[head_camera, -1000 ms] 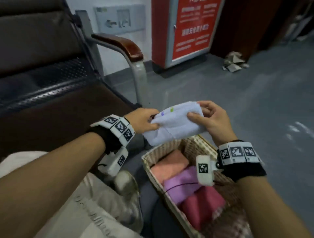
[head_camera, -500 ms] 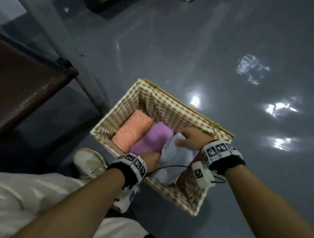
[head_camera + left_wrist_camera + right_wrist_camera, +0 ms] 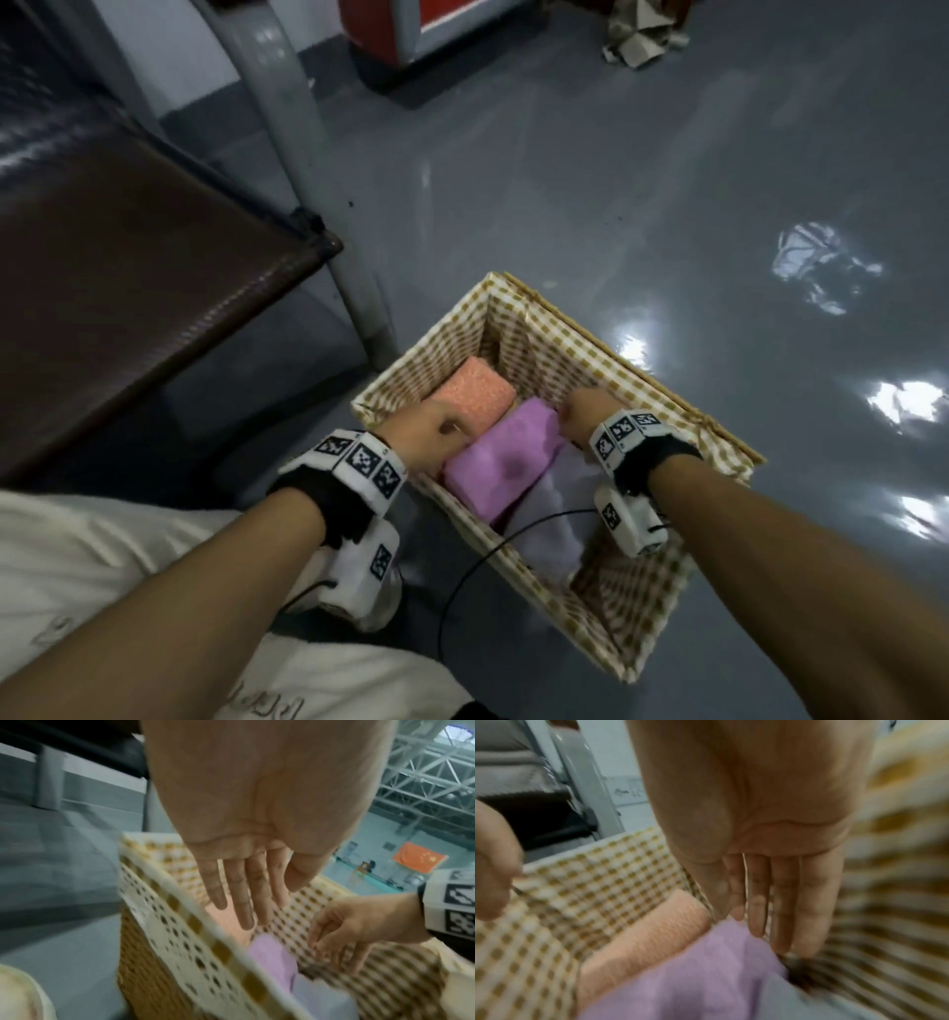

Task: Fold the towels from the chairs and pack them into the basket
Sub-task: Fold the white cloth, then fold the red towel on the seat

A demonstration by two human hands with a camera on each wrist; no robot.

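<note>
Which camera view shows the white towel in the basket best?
The head view: the white towel lies beside the purple towel, mostly unobstructed. Both wrist views catch only a blurred pale corner at the bottom edge.

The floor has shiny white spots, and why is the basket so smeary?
Head view: the spots are glare from lights on the glossy floor. Right wrist view: the basket lining streaks from motion blur. Left wrist view: the rim is blurred too.

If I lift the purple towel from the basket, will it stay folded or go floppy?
The purple towel is soft cloth, so it would probably sag and unfold if lifted by one edge. It looks light. Wedged beside the orange towel, it may drag slightly.
</note>
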